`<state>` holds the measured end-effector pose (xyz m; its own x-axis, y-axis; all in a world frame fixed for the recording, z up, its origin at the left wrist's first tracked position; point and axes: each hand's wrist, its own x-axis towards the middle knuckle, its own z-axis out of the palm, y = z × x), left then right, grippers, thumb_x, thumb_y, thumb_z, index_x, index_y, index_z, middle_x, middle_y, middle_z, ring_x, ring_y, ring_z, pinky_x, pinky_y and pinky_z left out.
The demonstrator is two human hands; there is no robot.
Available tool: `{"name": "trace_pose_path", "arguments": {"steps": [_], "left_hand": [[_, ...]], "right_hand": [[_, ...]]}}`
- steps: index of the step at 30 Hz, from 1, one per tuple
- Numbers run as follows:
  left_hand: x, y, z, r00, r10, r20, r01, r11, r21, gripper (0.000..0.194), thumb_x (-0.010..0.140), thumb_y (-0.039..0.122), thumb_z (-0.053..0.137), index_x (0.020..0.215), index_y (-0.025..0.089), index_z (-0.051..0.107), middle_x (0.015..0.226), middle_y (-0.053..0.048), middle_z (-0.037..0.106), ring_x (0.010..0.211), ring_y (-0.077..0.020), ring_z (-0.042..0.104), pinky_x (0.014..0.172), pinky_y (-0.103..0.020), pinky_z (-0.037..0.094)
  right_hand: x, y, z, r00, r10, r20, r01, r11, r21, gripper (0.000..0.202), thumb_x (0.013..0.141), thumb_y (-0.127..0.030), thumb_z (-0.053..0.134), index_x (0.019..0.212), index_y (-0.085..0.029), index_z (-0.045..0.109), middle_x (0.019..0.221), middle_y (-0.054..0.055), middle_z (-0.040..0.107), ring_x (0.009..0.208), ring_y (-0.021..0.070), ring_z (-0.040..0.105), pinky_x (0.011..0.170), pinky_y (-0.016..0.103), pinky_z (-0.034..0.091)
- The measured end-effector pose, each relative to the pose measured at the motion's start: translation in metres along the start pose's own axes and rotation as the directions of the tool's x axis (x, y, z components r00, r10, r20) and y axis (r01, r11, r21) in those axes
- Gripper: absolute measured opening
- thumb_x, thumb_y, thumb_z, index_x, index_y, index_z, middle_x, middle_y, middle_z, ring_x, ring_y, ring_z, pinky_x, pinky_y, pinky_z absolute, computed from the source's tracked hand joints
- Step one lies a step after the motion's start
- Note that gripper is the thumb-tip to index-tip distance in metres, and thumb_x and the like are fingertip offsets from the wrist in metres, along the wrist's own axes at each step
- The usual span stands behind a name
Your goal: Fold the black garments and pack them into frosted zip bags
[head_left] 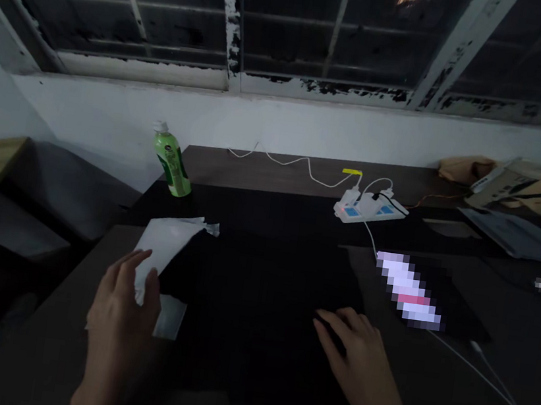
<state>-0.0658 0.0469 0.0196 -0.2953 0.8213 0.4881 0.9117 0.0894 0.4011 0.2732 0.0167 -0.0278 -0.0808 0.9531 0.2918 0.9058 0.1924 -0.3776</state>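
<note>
A large black cloth (257,307) lies spread over the dark table; its folds are hard to make out in the dim light. My left hand (122,306) is raised at the cloth's left side, thumb and fingers apart, with nothing in it. Just beyond and partly behind that hand is a crumpled white sheet or bag (165,242), partly beside the cloth's edge. A small pale rectangular piece (169,317) shows to the right of the left hand. At the cloth's right edge, my right hand (349,342) has thumb and forefinger close together with dark fabric between them.
A green bottle (172,162) stands at the back left. White power strip (372,209) with plugged-in chargers sits at the back, cables trailing right. A pixelated lit screen (408,294) lies right of the cloth. Brown bags (526,186) and flat clear plastic (520,235) occupy the far right.
</note>
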Motion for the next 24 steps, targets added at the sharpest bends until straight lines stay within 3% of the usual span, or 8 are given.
{"name": "trace_pose_path", "arguments": {"steps": [3,6,9,11,13,17,21,24], "left_hand": [[0.011,-0.005,0.013,0.938,0.33,0.11,-0.322,0.943,-0.087,0.043,0.098,0.035,0.043,0.138,0.021,0.046,0.139,-0.015,0.055,0.13,-0.0316,0.053,0.104,-0.05,0.047],[0.034,-0.005,0.027,0.78,0.559,0.283,-0.538,0.829,-0.153,0.043,0.1,0.028,0.034,0.14,0.022,0.048,0.149,-0.012,0.049,0.141,-0.0282,0.042,0.111,-0.05,0.041],[0.065,-0.003,0.038,0.648,0.652,0.393,-0.654,0.741,-0.153,0.045,0.099,0.018,0.031,0.137,0.021,0.054,0.146,-0.01,0.053,0.141,-0.0267,0.042,0.114,-0.051,0.036],[0.082,-0.002,0.043,0.575,0.684,0.449,-0.712,0.688,-0.137,0.043,0.098,0.015,0.033,0.132,0.02,0.058,0.138,-0.01,0.06,0.134,-0.0259,0.05,0.115,-0.051,0.033],[0.094,-0.002,0.046,0.535,0.689,0.489,-0.747,0.656,-0.107,0.04,0.097,0.015,0.035,0.125,0.02,0.062,0.127,-0.009,0.067,0.123,-0.0242,0.059,0.116,-0.05,0.031],[0.101,-0.006,0.046,0.584,0.664,0.467,-0.735,0.677,-0.041,0.034,0.093,0.016,0.041,0.116,0.019,0.066,0.113,-0.01,0.069,0.11,-0.0251,0.063,0.114,-0.049,0.033],[0.105,-0.013,0.041,0.637,0.637,0.435,-0.695,0.718,-0.035,0.027,0.09,0.021,0.044,0.101,0.021,0.069,0.1,-0.011,0.068,0.102,-0.0286,0.063,0.103,-0.05,0.042],[0.11,-0.016,0.031,0.7,0.625,0.346,-0.622,0.771,-0.137,0.02,0.09,0.031,0.05,0.092,0.021,0.067,0.101,-0.012,0.067,0.103,-0.03,0.061,0.098,-0.049,0.044]], "right_hand": [[0.003,0.001,-0.007,1.0,-0.029,-0.01,0.029,1.0,0.006,0.027,0.099,-0.037,0.048,0.105,-0.029,0.073,0.103,0.007,0.066,0.091,0.0252,0.065,0.083,0.047,0.051],[0.01,0.0,-0.013,0.999,0.014,-0.041,-0.011,0.997,0.077,0.029,0.099,-0.041,0.048,0.117,-0.03,0.067,0.112,0.007,0.063,0.102,0.0258,0.063,0.088,0.047,0.051],[0.02,0.004,-0.008,0.994,0.065,-0.086,-0.056,0.994,0.098,0.038,0.1,-0.043,0.045,0.131,-0.026,0.058,0.113,0.009,0.063,0.106,0.0268,0.06,0.09,0.047,0.051],[0.027,0.009,0.0,0.991,0.062,-0.118,-0.056,0.997,0.052,0.036,0.098,-0.042,0.047,0.124,-0.021,0.061,0.107,0.011,0.063,0.101,0.0283,0.06,0.089,0.049,0.05],[0.032,0.014,0.008,0.992,0.038,-0.119,-0.037,0.999,0.012,0.028,0.096,-0.039,0.05,0.108,-0.02,0.067,0.1,0.01,0.063,0.093,0.028,0.061,0.088,0.052,0.05],[0.041,0.021,0.006,0.995,-0.013,-0.096,0.018,0.999,0.046,0.019,0.094,-0.035,0.053,0.089,-0.024,0.067,0.099,0.007,0.064,0.09,0.0259,0.063,0.084,0.049,0.051],[0.048,0.021,-0.02,0.992,-0.08,-0.099,0.105,0.954,0.281,0.015,0.095,-0.034,0.052,0.094,-0.025,0.063,0.108,0.006,0.066,0.099,0.0231,0.065,0.086,0.04,0.053],[0.056,0.015,-0.042,0.988,-0.01,-0.152,0.069,0.92,0.387,0.013,0.095,-0.035,0.053,0.099,-0.025,0.062,0.103,0.005,0.068,0.095,0.0221,0.066,0.083,0.036,0.053]]}}
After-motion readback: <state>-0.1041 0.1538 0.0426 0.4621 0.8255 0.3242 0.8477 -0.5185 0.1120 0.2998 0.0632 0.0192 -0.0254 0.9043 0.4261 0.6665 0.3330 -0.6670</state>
